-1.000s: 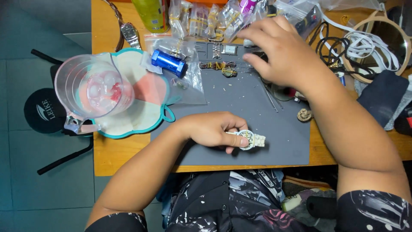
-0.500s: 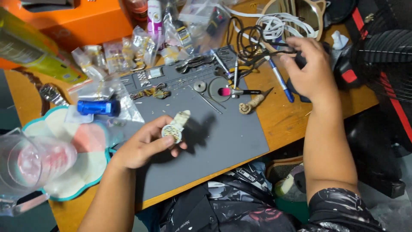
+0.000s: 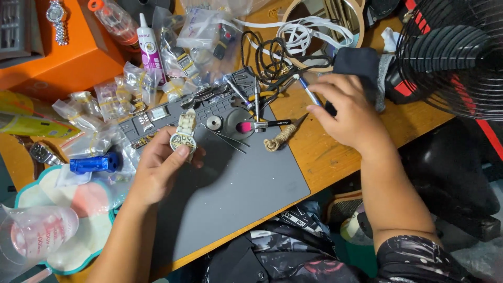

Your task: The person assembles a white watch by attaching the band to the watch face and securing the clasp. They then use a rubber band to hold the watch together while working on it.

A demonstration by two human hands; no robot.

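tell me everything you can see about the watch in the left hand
The watch has a round, pale patterned dial in a metal-looking case, with a short length of cream and silver link bracelet rising from its top edge. It is held face up above the grey work mat, pinched at the lower case by the left hand, thumb on the dial's rim. Finer dial detail is unreadable.

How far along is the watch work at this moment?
Early to middle. Done: tools and bagged parts are laid out around the grey mat. In hand: the left hand holds a pale-strapped watch over the mat, and the right hand reaches a blue-tipped tool by the cables. Left: no tool touches the watch yet; the pink-tipped tool lies unused.
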